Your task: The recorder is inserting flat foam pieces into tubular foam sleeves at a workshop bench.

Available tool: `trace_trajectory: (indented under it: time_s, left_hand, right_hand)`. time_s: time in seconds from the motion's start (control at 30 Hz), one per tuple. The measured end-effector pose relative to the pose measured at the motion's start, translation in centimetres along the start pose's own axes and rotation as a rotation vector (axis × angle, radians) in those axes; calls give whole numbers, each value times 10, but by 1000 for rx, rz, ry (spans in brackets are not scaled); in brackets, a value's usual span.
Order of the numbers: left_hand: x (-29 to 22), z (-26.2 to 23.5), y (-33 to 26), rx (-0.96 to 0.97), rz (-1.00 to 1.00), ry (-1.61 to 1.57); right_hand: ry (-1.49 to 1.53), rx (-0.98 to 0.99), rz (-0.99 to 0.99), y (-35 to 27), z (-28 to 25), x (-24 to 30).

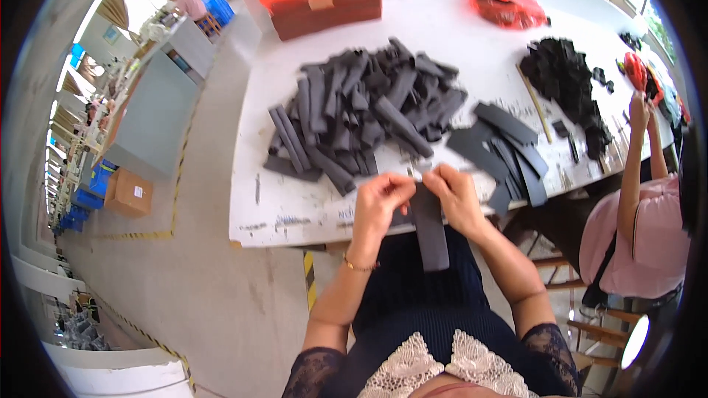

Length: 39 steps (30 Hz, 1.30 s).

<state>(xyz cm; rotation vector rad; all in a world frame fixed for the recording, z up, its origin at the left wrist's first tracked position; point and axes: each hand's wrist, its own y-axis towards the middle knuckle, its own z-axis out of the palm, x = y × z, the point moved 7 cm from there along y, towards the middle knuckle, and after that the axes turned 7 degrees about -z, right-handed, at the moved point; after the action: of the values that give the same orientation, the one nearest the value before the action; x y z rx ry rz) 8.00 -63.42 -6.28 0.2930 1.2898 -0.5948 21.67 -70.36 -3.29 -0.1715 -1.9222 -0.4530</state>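
My right hand (455, 195) pinches the top end of a dark grey fabric strip (431, 239), which hangs down over my lap at the table's near edge. Close beside it, my left hand (385, 199) has its fingers pressed together at the strip's upper corner; whatever small thing they hold there is hidden. Just beyond my hands lies a large heap of rolled grey fabric pieces (369, 99). Flat dark grey strips (509, 151) are spread in a loose stack to the right of the heap.
On the white table (295, 217) stand a box under red plastic (324, 7), a red plastic bag (509, 7), a black fabric pile (564, 81) and a wooden stick (535, 103). A co-worker in pink (641, 236) sits at right. A cardboard box (129, 191) stands on the left floor.
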Motion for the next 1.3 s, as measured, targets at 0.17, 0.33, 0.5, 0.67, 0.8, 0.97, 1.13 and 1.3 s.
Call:
trace_trajectory:
  time_s: [0.17, 0.33, 0.5, 0.67, 0.8, 0.97, 1.13, 1.3]
  left_hand:
    - [-3, -2, 10, 46, 8, -54]
    - [-10, 8, 8, -40, 38, -84]
    - [16, 4, -15, 30, -106, 233]
    - [24, 3, -12, 93, -163, 103]
    - [35, 10, -6, 177, -230, -88]
    - [35, 11, -4, 179, -207, 21]
    - [31, 15, -7, 186, -200, 224]
    - [26, 7, -6, 228, -278, 127]
  right_hand:
    - [227, 76, 128, 8, 4, -17]
    - [352, 104, 106, 3, 0, -21]
    - [421, -53, 91, 6, -7, -25]
    - [411, -45, 76, 4, -5, -26]
    - [420, -17, 91, 4, -8, -29]
    - [559, 55, 208, -3, -6, -25]
    - [227, 106, -238, 9, -21, -9]
    - [-54, 443, -636, -9, -26, 39]
